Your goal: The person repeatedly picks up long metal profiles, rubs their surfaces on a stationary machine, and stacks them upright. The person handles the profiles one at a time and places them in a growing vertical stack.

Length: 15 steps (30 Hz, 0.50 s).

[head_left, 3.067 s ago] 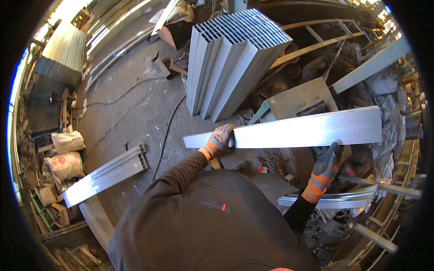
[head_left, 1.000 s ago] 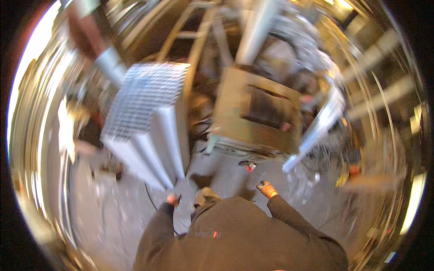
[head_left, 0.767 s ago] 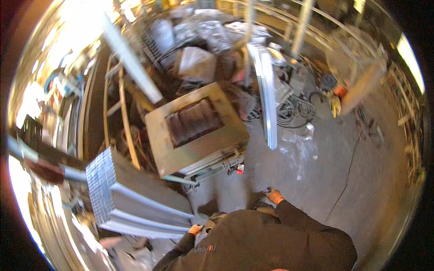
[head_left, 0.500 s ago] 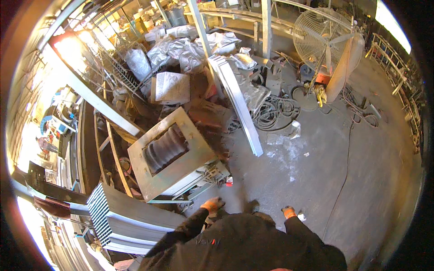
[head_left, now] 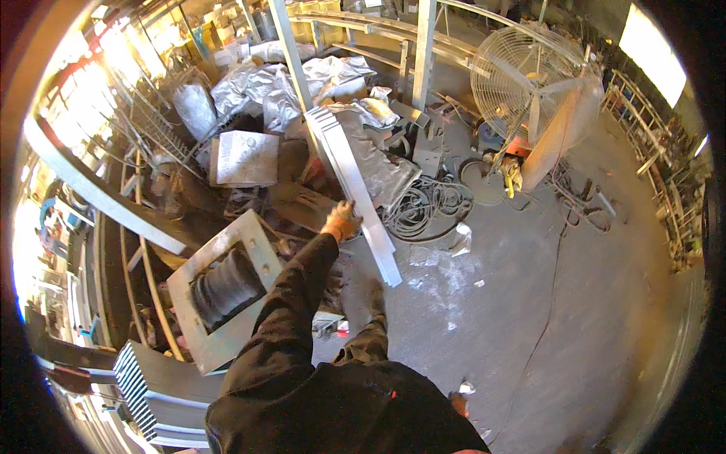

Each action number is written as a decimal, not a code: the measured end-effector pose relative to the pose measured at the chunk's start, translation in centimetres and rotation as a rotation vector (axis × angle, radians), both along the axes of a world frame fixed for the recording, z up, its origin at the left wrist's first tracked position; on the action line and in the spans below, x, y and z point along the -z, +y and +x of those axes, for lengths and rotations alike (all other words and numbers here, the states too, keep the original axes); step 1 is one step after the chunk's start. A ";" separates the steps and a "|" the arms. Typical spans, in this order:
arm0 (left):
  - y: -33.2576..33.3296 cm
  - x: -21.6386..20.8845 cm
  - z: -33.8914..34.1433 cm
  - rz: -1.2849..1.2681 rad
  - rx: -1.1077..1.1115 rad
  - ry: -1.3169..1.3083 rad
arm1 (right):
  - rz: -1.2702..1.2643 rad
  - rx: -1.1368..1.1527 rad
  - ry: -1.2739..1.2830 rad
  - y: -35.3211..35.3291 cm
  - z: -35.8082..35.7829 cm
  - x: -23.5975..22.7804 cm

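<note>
A leaning stack of long, pale metal strips (head_left: 355,189) stands ahead of me, its lower end on the floor. My left hand (head_left: 342,221), in an orange-and-grey glove, is stretched out to the left edge of this stack. Its fingertips are at that edge, but whether they close round it cannot be made out. Low beside my body, my right hand (head_left: 458,404) shows only in part, its fingers not clear. A grey machine housing with a dark ribbed roller (head_left: 227,287) stands left of my outstretched arm.
A large fan (head_left: 533,91) stands at the far right. Coiled hoses (head_left: 427,208) lie behind the strips, and a cable (head_left: 546,325) crosses the floor on the right. Silvery sheeting (head_left: 280,94) and a white box (head_left: 246,159) are heaped behind. Stacked corrugated panels (head_left: 170,397) lie lower left.
My left hand has moved forward from beside the machine housing to the strips' edge. My right hand has drawn back toward my body. The view has shifted, and one leg now shows stepping forward.
</note>
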<state>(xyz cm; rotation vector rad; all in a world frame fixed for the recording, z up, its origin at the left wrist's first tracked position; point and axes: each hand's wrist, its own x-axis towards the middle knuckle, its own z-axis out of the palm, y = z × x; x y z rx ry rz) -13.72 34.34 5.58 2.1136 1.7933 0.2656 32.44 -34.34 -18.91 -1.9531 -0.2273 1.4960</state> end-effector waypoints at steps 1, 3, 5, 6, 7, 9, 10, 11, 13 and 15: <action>4.5 -0.3 0.0 -0.024 -0.074 -0.019 | -0.012 -0.065 -0.042 2.0 -0.9 -0.6; 12.7 -0.7 -0.4 0.073 -0.162 -0.006 | -0.021 -0.185 -0.130 7.9 -2.5 -1.7; 20.2 -1.2 -0.9 0.155 -0.221 -0.017 | -0.023 -0.272 -0.199 14.5 -3.3 -2.9; 23.5 -1.1 -1.1 0.235 -0.240 0.011 | -0.028 -0.307 -0.228 17.3 -3.4 -3.4; 27.2 -1.2 -1.3 0.257 -0.265 0.033 | -0.030 -0.341 -0.251 20.1 -3.3 -3.6; 33.1 -1.1 -2.1 0.409 -0.267 0.097 | -0.033 -0.394 -0.295 23.9 -2.6 -3.9; 35.8 -1.0 -2.5 0.444 -0.268 0.105 | -0.037 -0.421 -0.316 25.2 -2.0 -3.9; 37.9 -0.9 -2.7 0.427 -0.261 0.109 | -0.039 -0.441 -0.336 26.0 -1.5 -4.0; 41.2 -1.1 -3.1 0.343 -0.277 0.167 | -0.040 -0.475 -0.364 27.6 -0.1 -3.8; 43.2 -0.9 -3.3 0.282 -0.302 0.214 | -0.033 -0.508 -0.386 28.5 1.3 -3.8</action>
